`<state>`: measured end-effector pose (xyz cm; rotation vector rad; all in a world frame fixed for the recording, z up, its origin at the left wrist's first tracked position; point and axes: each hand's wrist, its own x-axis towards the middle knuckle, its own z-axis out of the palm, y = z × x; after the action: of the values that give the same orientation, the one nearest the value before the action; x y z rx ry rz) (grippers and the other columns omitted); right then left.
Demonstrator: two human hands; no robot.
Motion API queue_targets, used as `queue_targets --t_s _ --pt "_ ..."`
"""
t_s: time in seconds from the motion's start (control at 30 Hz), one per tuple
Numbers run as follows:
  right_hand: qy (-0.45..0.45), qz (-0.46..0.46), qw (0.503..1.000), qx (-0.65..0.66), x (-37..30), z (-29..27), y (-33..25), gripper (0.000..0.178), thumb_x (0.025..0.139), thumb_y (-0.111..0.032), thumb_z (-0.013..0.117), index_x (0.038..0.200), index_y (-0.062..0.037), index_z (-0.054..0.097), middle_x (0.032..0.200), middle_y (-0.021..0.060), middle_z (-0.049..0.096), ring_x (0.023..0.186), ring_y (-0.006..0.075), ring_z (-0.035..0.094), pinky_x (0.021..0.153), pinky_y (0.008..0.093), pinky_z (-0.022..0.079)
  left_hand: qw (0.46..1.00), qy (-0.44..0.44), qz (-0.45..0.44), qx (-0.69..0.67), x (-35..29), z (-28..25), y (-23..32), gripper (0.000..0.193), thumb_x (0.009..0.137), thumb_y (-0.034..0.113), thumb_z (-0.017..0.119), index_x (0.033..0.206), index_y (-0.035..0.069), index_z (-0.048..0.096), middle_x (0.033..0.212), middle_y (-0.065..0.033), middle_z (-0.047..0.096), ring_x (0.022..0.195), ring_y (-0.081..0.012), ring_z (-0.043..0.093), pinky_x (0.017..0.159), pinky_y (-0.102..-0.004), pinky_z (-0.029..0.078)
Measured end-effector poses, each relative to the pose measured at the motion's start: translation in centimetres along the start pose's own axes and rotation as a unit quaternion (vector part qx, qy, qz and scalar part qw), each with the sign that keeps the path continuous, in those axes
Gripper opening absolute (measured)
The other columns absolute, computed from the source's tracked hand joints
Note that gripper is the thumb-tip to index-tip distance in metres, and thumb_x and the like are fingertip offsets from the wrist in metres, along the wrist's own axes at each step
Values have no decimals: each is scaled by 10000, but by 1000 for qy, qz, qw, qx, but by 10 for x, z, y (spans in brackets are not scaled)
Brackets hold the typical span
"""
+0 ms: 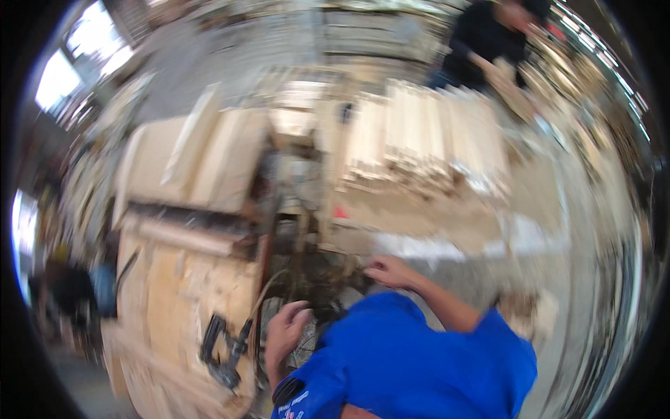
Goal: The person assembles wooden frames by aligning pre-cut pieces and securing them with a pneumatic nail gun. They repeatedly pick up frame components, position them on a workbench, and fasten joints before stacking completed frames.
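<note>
My left hand (285,332) hangs beside the right edge of a wooden workbench, thumb and fingers loosely apart, with nothing visible in it. Close to it, a black nail gun (225,356) lies on the bench (164,293), a hose running up from it. My right hand (391,271) is held in front of my body, near the front edge of a table stacked with wood. Blur smears its fingers, and nothing can be made out in them. Light wooden strips (422,133) lie in rows on that table.
A slanted wooden panel (157,157) with a long board (194,133) on it stands behind the bench. More wood pieces (296,115) are stacked in the middle. Another person in dark clothes (481,45) handles a board at the far right. Between bench and table runs a narrow gap.
</note>
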<state>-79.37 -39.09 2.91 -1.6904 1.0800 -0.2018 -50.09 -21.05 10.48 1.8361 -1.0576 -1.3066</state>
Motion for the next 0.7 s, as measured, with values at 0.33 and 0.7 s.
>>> queue_targets --t_s 0.33,0.7 --pt "2 123 977 174 -34 -53 88 325 979 -224 672 1234 -25 641 928 78 710 768 164 673 635 306 548 990 -86 58 91 12 113 27 465 968 396 652 1253 30 676 1140 -198 744 1068 -386 702 930 -444 537" --pt "194 86 977 9 -59 -45 84 382 934 -317 709 1187 -31 689 1006 157 756 929 249 732 846 383 572 997 -70 -2 36 11 107 -10 393 969 220 718 1269 -29 668 1119 -196 763 1038 -233 738 908 -342 569"
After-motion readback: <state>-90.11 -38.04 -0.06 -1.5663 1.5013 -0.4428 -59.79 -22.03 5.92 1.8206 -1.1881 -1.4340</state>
